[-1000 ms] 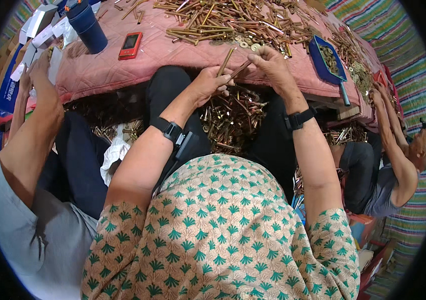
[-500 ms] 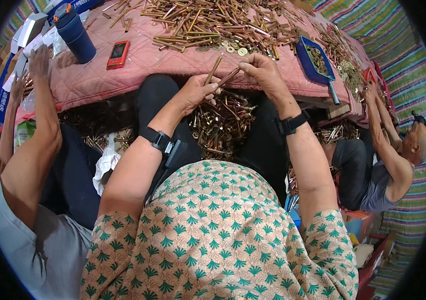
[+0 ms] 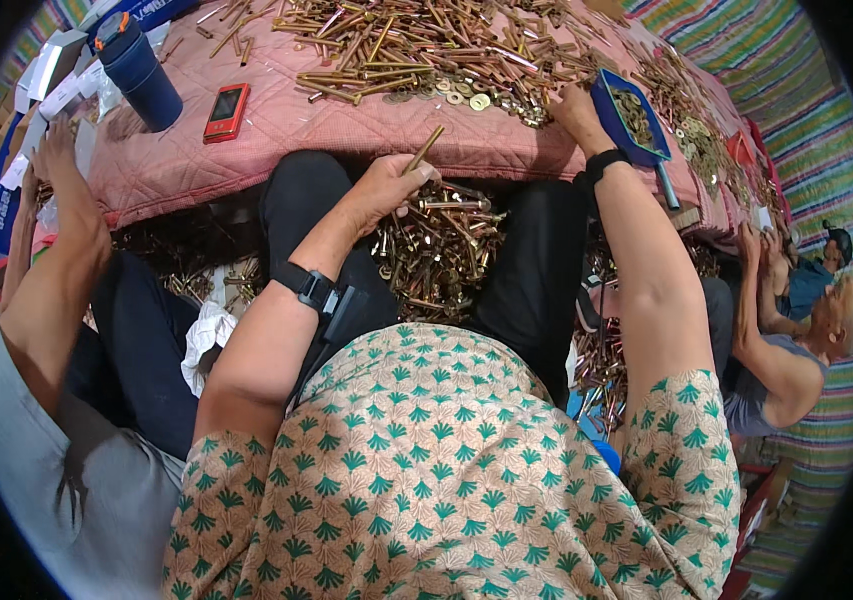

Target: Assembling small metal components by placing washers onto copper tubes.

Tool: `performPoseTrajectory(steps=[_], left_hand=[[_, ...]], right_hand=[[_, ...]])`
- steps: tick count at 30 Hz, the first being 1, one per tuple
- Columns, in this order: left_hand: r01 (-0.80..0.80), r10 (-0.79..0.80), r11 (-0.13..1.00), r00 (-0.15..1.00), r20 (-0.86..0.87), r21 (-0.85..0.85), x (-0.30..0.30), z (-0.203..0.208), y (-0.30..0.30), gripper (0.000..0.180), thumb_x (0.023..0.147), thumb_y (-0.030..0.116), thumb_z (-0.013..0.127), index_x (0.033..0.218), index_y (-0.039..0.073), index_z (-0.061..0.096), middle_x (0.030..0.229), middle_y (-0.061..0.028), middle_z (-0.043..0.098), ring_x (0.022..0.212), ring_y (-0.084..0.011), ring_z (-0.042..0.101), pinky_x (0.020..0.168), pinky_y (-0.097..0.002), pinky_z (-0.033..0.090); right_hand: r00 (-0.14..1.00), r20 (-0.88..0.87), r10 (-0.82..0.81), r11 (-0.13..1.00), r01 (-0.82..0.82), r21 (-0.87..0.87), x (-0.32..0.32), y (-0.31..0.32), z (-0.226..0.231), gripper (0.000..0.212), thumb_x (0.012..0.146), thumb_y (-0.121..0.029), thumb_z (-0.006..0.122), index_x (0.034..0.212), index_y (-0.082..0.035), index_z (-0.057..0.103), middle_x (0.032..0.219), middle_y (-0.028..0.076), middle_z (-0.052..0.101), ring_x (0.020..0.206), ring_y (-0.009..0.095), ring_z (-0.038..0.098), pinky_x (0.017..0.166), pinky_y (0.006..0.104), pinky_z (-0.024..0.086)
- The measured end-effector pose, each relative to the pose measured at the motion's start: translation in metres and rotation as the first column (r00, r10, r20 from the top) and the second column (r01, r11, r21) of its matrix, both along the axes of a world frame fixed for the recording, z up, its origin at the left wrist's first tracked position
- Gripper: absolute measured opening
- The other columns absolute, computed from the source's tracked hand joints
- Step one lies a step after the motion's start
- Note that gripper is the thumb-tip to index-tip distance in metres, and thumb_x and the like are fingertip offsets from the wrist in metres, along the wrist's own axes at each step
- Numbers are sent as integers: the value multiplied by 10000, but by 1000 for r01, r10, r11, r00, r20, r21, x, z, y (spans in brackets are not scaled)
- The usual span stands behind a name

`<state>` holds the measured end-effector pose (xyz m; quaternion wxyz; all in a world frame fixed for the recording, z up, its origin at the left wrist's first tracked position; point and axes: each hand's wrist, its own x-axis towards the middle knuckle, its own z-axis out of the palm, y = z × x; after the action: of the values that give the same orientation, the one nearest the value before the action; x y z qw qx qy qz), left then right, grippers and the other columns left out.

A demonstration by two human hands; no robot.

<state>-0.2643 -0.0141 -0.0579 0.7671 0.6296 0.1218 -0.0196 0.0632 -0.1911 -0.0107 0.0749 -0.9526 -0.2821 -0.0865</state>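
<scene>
My left hand [image 3: 393, 188] is closed around a yellowish metal bolt [image 3: 426, 146], which sticks up at a slant past the thumb. It hovers over a heap of finished-looking bolts [image 3: 441, 250] between my knees. My right hand [image 3: 578, 118] rests at the table's edge, beside small nuts and washers [image 3: 536, 108]. Its fingers curl down onto them, and whatever is in them is hidden. Right beside that hand lies a blue scoop [image 3: 654, 150] holding small metal parts, its handle pointing toward me. Long loose bolts [image 3: 416, 45] cover the back of the table.
On the pink quilted table cover [image 3: 296, 110] stand a dark blue tumbler [image 3: 141, 75] and a red handheld device [image 3: 227, 112]. A co-worker's arm [image 3: 56, 270] is close on my left; another person [image 3: 786, 360] sits to the right. White boxes [image 3: 56, 65] are piled at far left.
My right hand has left the left hand and moved right to the small parts by the scoop. The left hand keeps its bolt; a second, reddish rod no longer shows there.
</scene>
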Motion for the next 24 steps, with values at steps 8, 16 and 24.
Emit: performPoseTrajectory(steps=[8, 16, 24], left_hand=[[10, 20, 955, 995, 98, -296, 6, -11, 11, 328, 990, 256, 377, 1160, 5, 499, 699, 33, 434, 554, -66, 391, 526, -222, 380], [-13, 44, 948, 995, 90, -318, 6, -12, 9, 386, 960, 218, 491, 1289, 20, 446, 796, 24, 549, 662, -70, 516, 564, -183, 418], [20, 11, 979, 989, 150, -202, 6, -12, 6, 400, 913, 205, 572, 1242, -4, 484, 852, -21, 613, 697, -67, 540, 604, -176, 425]], right_hand=[[896, -443, 12, 965, 105, 240, 5, -3, 9, 174, 735, -108, 603, 855, 15, 626, 755, 112, 619, 687, 200, 591, 606, 311, 455], [801, -323, 503, 799, -289, 527, -76, 36, 30, 92, 779, -83, 609, 844, -20, 623, 694, 57, 557, 611, 159, 534, 547, 284, 409], [862, 91, 498, 829, -504, 242, -86, 67, -13, 221, 675, -106, 714, 867, -17, 651, 795, 196, 644, 751, 349, 624, 678, 392, 487]])
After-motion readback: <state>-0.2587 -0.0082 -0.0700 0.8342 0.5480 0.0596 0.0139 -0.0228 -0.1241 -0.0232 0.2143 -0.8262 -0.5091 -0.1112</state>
